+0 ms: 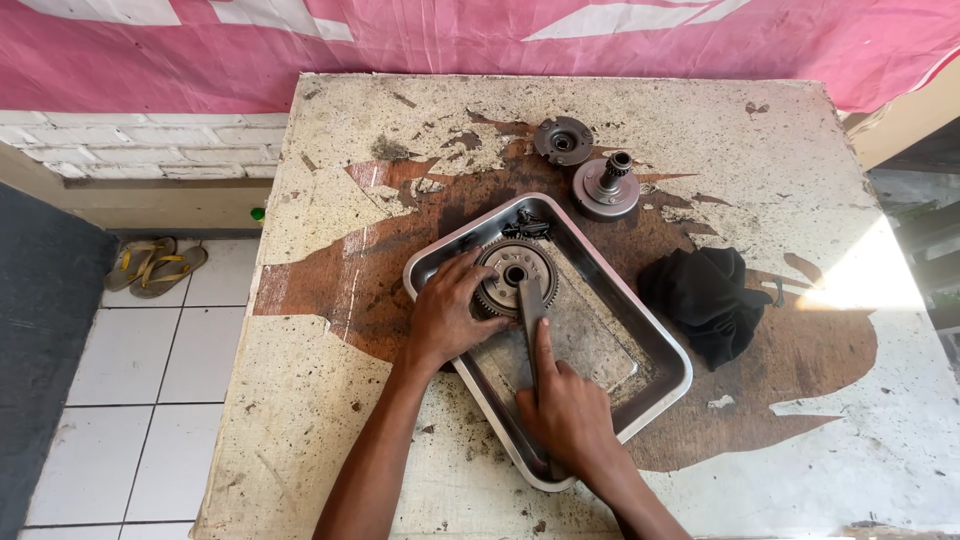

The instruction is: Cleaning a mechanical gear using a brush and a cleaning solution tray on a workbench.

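Note:
A round toothed gear assembly (513, 272) lies in the upper left part of a shallow metal tray (655, 345). My left hand (446, 312) grips the gear's left edge, fingers curled over its rim. My right hand (570, 415) holds a dark flat metal tool (530, 305), index finger stretched along it, its tip resting on the gear near the centre hole. A small dark chain-like part (526, 225) sits at the tray's far corner.
Beyond the tray stand a small round metal disc (563, 139) and a round hub with a splined shaft (606, 186). A black cloth (708, 298) lies right of the tray. The worn tabletop (330, 400) drops off left to a tiled floor with sandals (155, 265).

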